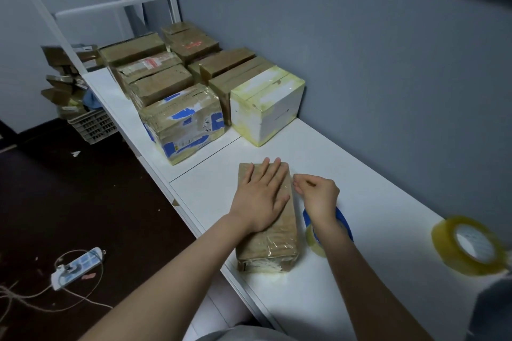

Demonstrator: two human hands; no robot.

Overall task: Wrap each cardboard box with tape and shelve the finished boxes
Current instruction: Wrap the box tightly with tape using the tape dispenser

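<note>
Head view: both forearms reach forward over the white table (368,163). The cardboard box (273,241), glossy with clear wrap, lies near the table's front edge. The left hand (260,196) presses flat on its top, fingers straight and spread. The right hand (318,195) is curled, thumb and forefinger pinched at the box's right edge; whether they hold tape cannot be told. A blue-cored tape roll (315,239) sits under that wrist, and a second roll (471,246) lies well to the right. Beyond stand taped boxes: a white box (266,108), a blue-printed box (182,122), and a far box (194,46) with unreadable red print.
</note>
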